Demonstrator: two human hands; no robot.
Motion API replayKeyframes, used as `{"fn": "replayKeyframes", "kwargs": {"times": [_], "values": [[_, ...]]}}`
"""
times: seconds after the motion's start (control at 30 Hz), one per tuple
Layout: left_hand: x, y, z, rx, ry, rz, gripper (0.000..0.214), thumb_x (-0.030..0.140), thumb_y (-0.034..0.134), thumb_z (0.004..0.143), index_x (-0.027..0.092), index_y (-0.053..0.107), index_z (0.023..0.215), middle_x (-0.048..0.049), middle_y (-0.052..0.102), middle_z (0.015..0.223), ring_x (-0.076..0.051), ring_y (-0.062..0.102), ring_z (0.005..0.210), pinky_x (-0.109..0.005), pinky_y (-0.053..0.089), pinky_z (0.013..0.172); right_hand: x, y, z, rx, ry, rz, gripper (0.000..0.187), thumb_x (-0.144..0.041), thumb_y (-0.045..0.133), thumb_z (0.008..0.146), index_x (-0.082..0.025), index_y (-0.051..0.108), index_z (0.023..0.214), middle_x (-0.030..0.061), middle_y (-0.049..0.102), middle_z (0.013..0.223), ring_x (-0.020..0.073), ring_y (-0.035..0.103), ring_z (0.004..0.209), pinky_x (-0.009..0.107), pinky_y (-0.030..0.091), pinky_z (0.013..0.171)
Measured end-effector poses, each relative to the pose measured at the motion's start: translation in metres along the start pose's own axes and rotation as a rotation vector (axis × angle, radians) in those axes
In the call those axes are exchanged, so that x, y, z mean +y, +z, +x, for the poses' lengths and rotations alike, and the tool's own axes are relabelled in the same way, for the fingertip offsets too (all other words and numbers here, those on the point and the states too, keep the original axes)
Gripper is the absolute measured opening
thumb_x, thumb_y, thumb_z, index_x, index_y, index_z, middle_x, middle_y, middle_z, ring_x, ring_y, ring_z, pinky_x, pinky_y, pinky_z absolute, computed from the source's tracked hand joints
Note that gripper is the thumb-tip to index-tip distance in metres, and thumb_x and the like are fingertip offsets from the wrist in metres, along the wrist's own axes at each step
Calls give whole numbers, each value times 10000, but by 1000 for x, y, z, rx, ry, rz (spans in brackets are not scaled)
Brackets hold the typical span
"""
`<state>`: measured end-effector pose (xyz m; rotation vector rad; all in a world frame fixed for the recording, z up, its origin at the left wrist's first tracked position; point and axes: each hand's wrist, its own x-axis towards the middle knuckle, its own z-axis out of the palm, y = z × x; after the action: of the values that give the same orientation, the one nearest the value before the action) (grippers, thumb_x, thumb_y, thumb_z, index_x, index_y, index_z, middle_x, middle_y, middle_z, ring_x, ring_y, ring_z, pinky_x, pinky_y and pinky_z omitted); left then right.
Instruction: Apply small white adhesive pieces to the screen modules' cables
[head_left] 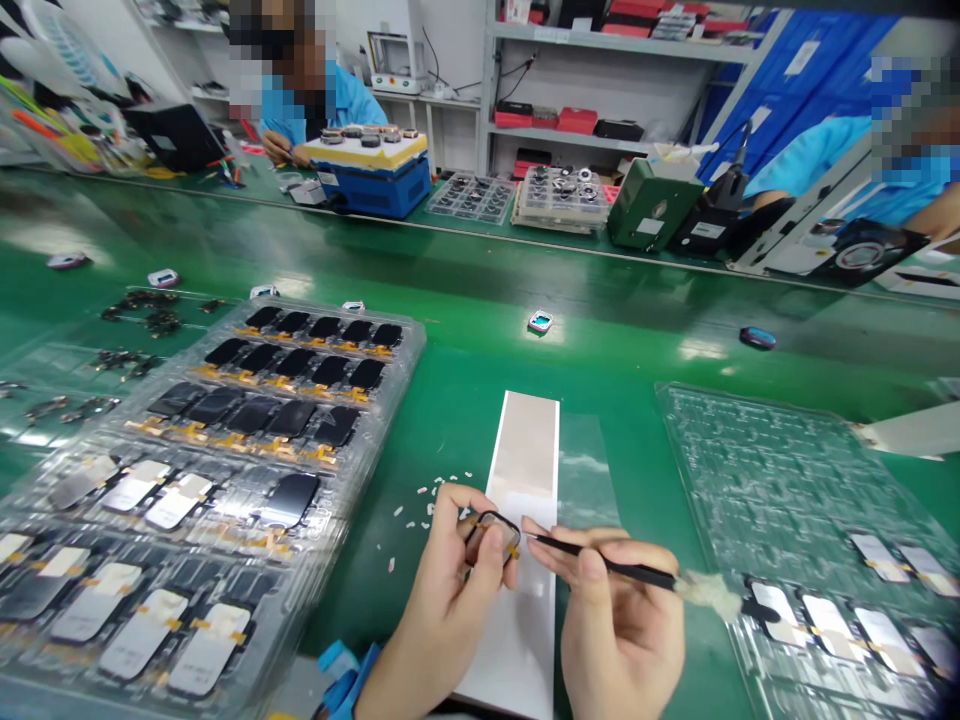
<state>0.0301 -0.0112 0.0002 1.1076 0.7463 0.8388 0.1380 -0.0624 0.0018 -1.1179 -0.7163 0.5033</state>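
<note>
Clear plastic tray [397, 390] of black display panels [292, 418] lies leftmost; the left hand [442, 600] pinches a small dark-rimmed frame [491, 537] over a white strip [521, 450]; the right hand [622, 625] pinches a thin black fluff-tipped stick [615, 565] beside another tray [750, 470].

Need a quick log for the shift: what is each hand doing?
Left hand: closed, holding a small dark screen.
Right hand: closed, holding a thin black tool.
</note>
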Motion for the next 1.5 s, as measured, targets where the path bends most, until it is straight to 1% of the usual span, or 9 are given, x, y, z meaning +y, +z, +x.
{"fn": "replayKeyframes", "kwargs": {"times": [0.17, 0.43, 0.5, 0.6, 0.73, 0.8, 0.9, 1.07, 1.5], "values": [[-1, -1, 2, 56, 21, 84, 268, 448, 555, 975, 237, 393, 945, 75, 490, 640, -88, 446, 574, -186, 362, 551, 1, -1, 2, 37, -8, 35, 96, -141, 545, 967, -233, 529, 987, 37, 655, 926, 216, 748, 850, 316, 667, 664], [-1, 0, 4, 40, -2, 32, 294, 506, 477, 996, 234, 379, 942, 96, 444, 607, -76, 436, 548, -173, 334, 524, -7, 5, 6, 55, -38, 80, 80, -138, 544, 968, -217, 535, 966, 33, 685, 890, 229, 758, 800, 341, 671, 643], [-1, -1, 4, 38, -5, 26, 287, 507, 441, 1010, 236, 378, 937, 95, 437, 615, -75, 440, 543, -171, 332, 514, -13, -1, 8, 102, -46, 46, 61, -156, 568, 959, -209, 540, 948, 42, 690, 889, 237, 759, 784, 346, 670, 647], [1, -3, 0, 12, -11, 114, 240, 470, 438, 1020, 246, 369, 968, 79, 479, 659, -86, 478, 577, -176, 339, 508, -19, -24, 11, 183, -37, -76, 81, -188, 623, 935, -198, 545, 955, 63, 698, 920, 241, 759, 788, 344, 664, 698], [5, -1, -10, -148, 56, 384, 83, 323, 372, 1051, 247, 389, 1021, 38, 573, 736, -115, 547, 638, -214, 422, 573, -14, -69, 9, 95, 64, -261, 113, -224, 656, 918, -197, 575, 991, 62, 682, 953, 227, 757, 822, 325, 654, 752], [8, 3, -12, -279, 138, 547, 112, 247, 310, 1051, 244, 420, 1031, 11, 627, 809, -135, 602, 690, -252, 470, 640, -7, -89, 3, 49, 84, -323, 91, -221, 653, 918, -201, 591, 981, 50, 655, 984, 215, 753, 852, 323, 652, 765], [9, 14, -10, -467, 238, 824, 155, 178, 324, 1025, 241, 450, 1089, -30, 689, 955, -199, 682, 833, -323, 525, 723, 2, -106, -5, 5, 60, -373, 93, -190, 635, 923, -215, 591, 1002, 41, 627, 1022, 204, 744, 893, 324, 651, 779], [0, 30, -1, -646, 305, 1082, 149, 149, 375, 1005, 224, 451, 1109, -71, 719, 1013, -283, 713, 884, -440, 587, 730, 5, -108, -9, -25, 64, -422, 85, -166, 612, 938, -226, 582, 990, 44, 642, 1037, 178, 734, 924, 278, 634, 806], [0, 37, 4, -672, 293, 1193, 173, 134, 379, 987, 201, 468, 1119, -80, 719, 930, -286, 719, 822, -444, 604, 678, 4, -106, -6, 1, 116, -400, 87, -196, 624, 932, -221, 591, 1008, 50, 662, 986, 187, 742, 889, 275, 632, 795]]}}
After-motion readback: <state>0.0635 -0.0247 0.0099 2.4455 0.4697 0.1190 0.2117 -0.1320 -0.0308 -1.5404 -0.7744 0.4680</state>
